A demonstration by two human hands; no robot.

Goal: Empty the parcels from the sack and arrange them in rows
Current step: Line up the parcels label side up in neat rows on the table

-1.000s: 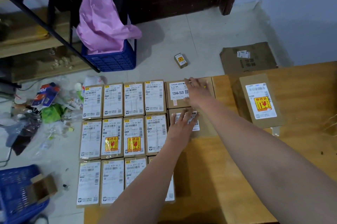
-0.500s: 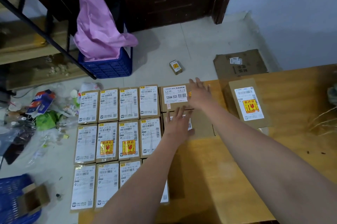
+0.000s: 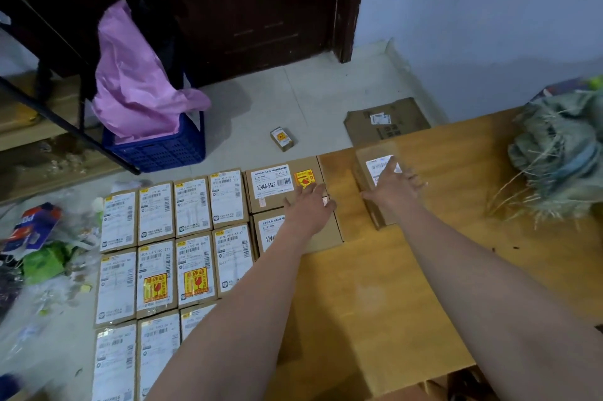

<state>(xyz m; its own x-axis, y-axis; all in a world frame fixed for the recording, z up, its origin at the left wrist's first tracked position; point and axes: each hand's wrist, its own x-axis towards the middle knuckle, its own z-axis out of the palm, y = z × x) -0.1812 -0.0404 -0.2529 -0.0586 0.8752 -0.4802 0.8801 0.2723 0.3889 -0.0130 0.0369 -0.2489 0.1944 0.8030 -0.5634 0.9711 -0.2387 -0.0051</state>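
Observation:
Several brown parcels with white labels [image 3: 192,237] lie flat in rows on the floor at the left. Two wider boxes end the top two rows: one marked 12V4A [image 3: 270,183] and one below it [image 3: 269,232]. My left hand [image 3: 310,204] rests flat, fingers straight, across the seam between these two. To the right, a lone labelled parcel [image 3: 375,165] lies apart on the tan board [image 3: 424,270]. On this parcel my right hand [image 3: 394,185] lies with spread fingers, blurred. The greyish woven sack [image 3: 561,155] sits crumpled at the far right with frayed strands.
A blue crate [image 3: 163,152] holding a pink bag [image 3: 137,84] stands behind the rows, beside a black metal rack leg [image 3: 65,126]. A small box [image 3: 282,138] and a flattened carton [image 3: 388,123] lie on the floor. Plastic litter [image 3: 42,237] is piled at the left.
My right hand left the 12V4A box and moved right onto the lone parcel. My left hand slid up to the seam between the two wide boxes. The view swung right, revealing the sack.

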